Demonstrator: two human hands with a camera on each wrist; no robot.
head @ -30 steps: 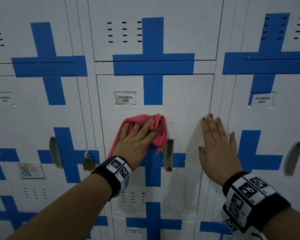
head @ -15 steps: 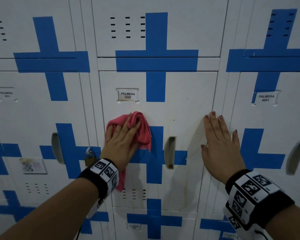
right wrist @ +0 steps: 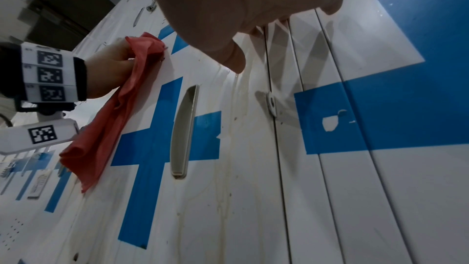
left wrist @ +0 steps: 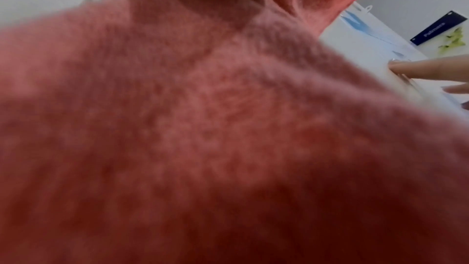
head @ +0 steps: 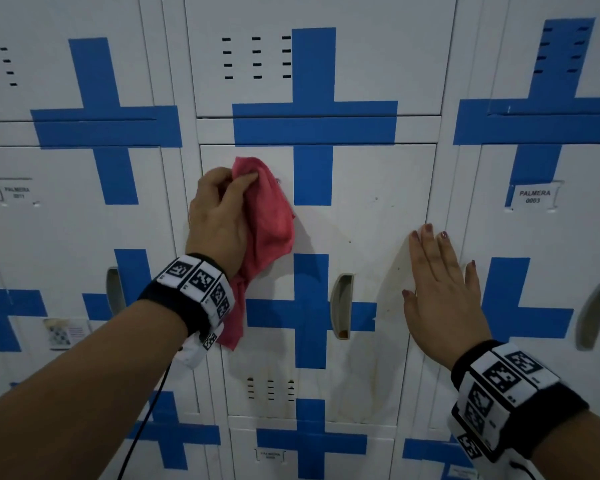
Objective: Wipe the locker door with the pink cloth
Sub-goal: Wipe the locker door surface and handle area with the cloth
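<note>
Your left hand (head: 219, 216) had climbed to the upper left corner of the locker door (head: 371, 209), its fingers curled round the bunched pink cloth (head: 269, 216) and holding it against the white metal just left of the blue cross (head: 314, 174). A second before, that hand lay flatter, fingers spread over the cloth near the middle of the door, beside the recessed handle (head: 341, 306); half a second before, it had slid left and a little lower. So the stroke ran left and then up, and the name plate that showed above the cloth in those earlier views was now hidden behind cloth and hand. A loose tail of the cloth hung down past your wrist, clear of the door in the right wrist view. Your right hand (head: 442, 289) had hardly moved: flat, fingers straight, pressed on the door's right edge and the frame beside it, apparently steadying the door. I judge the wiping only partly done, since yellowish streaks and run marks (head: 371, 386) showed on the lower right of the door, below and right of the handle, where the cloth had not reached in these views.
</note>
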